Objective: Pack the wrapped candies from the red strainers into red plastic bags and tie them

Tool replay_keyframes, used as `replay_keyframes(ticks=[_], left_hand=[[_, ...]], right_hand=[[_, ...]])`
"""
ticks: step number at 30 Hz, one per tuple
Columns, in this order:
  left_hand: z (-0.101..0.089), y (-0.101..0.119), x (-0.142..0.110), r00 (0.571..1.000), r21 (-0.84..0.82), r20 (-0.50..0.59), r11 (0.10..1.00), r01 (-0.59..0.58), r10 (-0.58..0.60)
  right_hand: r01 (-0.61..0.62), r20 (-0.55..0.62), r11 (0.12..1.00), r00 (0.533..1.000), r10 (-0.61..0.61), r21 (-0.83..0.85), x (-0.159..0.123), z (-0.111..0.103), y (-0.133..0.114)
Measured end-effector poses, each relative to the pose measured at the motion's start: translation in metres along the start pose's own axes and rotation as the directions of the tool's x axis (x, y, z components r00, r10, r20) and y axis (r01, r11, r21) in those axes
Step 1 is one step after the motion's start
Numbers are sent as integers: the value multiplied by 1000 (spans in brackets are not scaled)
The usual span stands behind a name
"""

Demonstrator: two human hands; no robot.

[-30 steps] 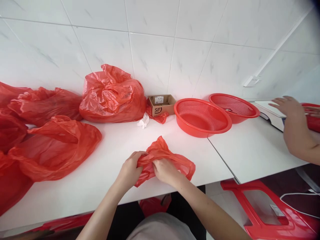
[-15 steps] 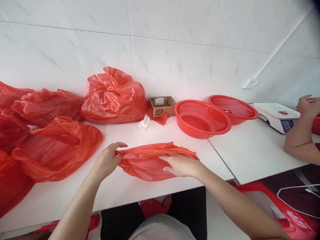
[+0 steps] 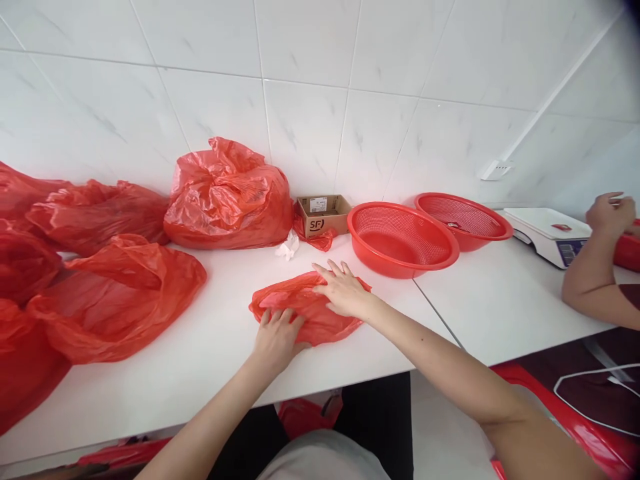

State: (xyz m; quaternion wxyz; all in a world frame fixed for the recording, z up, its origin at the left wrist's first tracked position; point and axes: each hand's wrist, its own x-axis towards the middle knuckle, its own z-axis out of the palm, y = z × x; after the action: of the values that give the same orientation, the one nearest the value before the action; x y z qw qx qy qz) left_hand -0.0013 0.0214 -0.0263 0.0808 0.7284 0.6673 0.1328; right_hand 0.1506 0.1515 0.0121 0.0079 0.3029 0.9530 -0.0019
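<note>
White bench [image 3: 225,320] along a tiled wall [image 3: 300,67]; head view only, seen from my remote post.

Nearest: my left grip [image 3: 277,340], fingers bent over the near left part of a thin red bag [image 3: 325,321]. Cannot tell whether it pinches the film or merely presses on it. The bag lies crumpled on the bench, under the left grip and reaching out beneath the right. My right grip [image 3: 344,291] is farther out, fingers spread over the bag's far right part, pinching nothing that I can see.

Step in hand, as I judge it: smoothing the bag out. Best anchor with the left grip, stroke outward with the right, flat fingers and light pressure; film this thin would likely bunch or tear under a hooked fingertip. Work creases toward the edges.

Left of the left grip: a slack red bag [image 3: 125,300]. Beyond the right grip: crumpled white tissue [image 3: 288,247], then a cardboard box [image 3: 336,220]. Off to its right, a red colander [image 3: 383,265]; farther right, a scale [image 3: 537,243] and a co-worker's hand [image 3: 610,212].
</note>
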Motion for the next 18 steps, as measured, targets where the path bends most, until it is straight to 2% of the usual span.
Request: replay_keyframes(ticks=[2, 5, 8, 10, 12, 14, 15, 16, 18], left_hand=[[-8, -8, -3, 995, 3, 97, 1000, -9, 8], [-30, -15, -22, 973, -16, 231, 1000, -1, 5], [-55, -17, -42, 957, -19, 286, 998, 66, -57], [-67, -16, -46, 963, -8, 248, 994, 113, -107], [-70, -15, -42, 984, 26, 102, 989, 146, -148], [-64, -15, -31, 984, 79, -66, 983, 168, -163], [-57, -17, -24, 980, 101, -103, 979, 180, -169], [-50, -20, -18, 978, 114, -98, 974, 194, -183], [-36, -30, -9, 973, 111, -16, 967, 230, -230]], right_hand=[[-106, -13, 994, 994, 106, -2, 7, 8, 13], [-255, -32, 967, 966, 256, 19, 13, 16, 29], [-307, 34, 950, 952, 305, 63, 15, 20, 37], [-281, 100, 953, 957, 271, 115, 16, 22, 37], [-239, 140, 955, 966, 215, 178, 17, 21, 34], [-198, 156, 951, 974, 164, 239, 17, 19, 29], [-182, 164, 947, 976, 142, 265, 16, 18, 27], [-169, 176, 944, 977, 122, 283, 14, 16, 24], [-129, 204, 928, 977, 59, 349, 4, 13, 22]])
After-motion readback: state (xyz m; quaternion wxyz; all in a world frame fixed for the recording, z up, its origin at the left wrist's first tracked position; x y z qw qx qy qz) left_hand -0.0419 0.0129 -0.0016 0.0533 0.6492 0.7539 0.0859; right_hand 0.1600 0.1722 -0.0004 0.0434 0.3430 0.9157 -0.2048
